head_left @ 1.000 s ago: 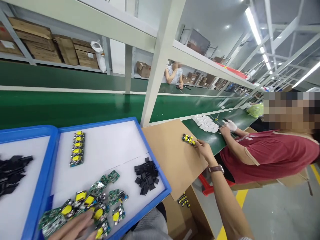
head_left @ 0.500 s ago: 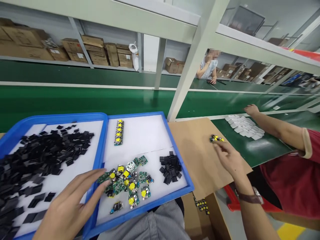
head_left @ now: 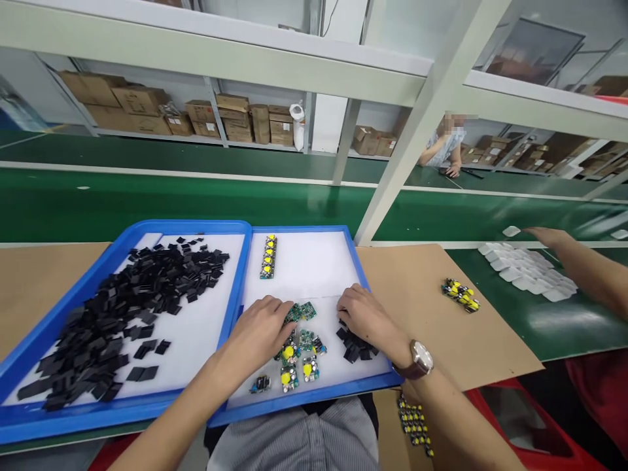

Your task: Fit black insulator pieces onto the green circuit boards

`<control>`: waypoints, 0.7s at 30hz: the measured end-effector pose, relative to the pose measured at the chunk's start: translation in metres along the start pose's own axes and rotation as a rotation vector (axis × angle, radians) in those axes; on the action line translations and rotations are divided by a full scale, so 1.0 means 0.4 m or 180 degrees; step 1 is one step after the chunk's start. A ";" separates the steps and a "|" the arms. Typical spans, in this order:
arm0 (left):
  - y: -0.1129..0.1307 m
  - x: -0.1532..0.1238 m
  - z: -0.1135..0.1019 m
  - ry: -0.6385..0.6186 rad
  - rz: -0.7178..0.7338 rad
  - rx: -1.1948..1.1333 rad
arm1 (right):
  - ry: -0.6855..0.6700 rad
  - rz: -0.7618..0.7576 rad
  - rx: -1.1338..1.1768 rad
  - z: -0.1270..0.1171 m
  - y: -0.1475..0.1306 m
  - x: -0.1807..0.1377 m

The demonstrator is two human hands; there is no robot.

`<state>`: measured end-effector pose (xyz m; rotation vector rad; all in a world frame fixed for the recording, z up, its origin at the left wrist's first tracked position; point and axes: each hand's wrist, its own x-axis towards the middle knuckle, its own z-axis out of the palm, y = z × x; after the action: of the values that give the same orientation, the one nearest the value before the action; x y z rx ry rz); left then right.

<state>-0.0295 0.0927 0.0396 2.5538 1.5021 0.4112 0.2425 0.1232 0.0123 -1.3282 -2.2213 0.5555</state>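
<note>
My left hand (head_left: pixel 262 332) reaches into a loose pile of small green circuit boards with yellow parts (head_left: pixel 289 353). Its thumb and fingers close around one green circuit board (head_left: pixel 293 315). Over a small heap of black square pads (head_left: pixel 357 347) is my right hand (head_left: pixel 366 319), wearing a wristwatch, its fingers curled down and pinched at the heap's upper left. What those fingertips hold is mostly hidden, seemingly a black pad. A straight column of boards (head_left: pixel 268 257) stands at the back left of the blue tray (head_left: pixel 349 386).
Another blue tray (head_left: pixel 140 226) with many black pads (head_left: pixel 161 281) adjoins on the left. Several boards (head_left: pixel 460 294) sit on brown cardboard (head_left: pixel 417 314) to the right. Beyond are white pieces (head_left: pixel 524 271) and a co-worker's arm (head_left: pixel 574 255). More boards (head_left: pixel 415 422) lie below the edge.
My right hand has left the boards on the cardboard and moved to the black pads in the tray. My left hand has moved onto the board pile and closed. The view has shifted left.
</note>
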 end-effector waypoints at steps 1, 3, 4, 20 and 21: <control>-0.002 -0.006 0.000 0.0046 -0.0010 -0.0019 | 0.0052 0.0043 0.0131 -0.005 0.003 -0.005; -0.001 -0.023 -0.004 0.0179 -0.0049 -0.0064 | 0.0195 0.0176 0.0446 -0.016 0.006 -0.020; 0.002 -0.033 -0.007 0.0285 -0.0074 -0.0151 | 0.0266 0.0252 0.0610 -0.020 0.005 -0.031; 0.152 -0.131 0.040 0.0492 -0.1218 -0.3835 | 0.1039 0.1347 0.3417 0.044 -0.128 -0.145; 0.157 -0.132 0.048 0.0605 -0.1285 -0.3739 | 0.1069 0.1365 0.3452 0.050 -0.134 -0.149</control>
<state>0.0044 0.0162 0.0296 1.3024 1.1974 1.0777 0.2177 0.0446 0.0148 -1.1213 -1.0192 1.3198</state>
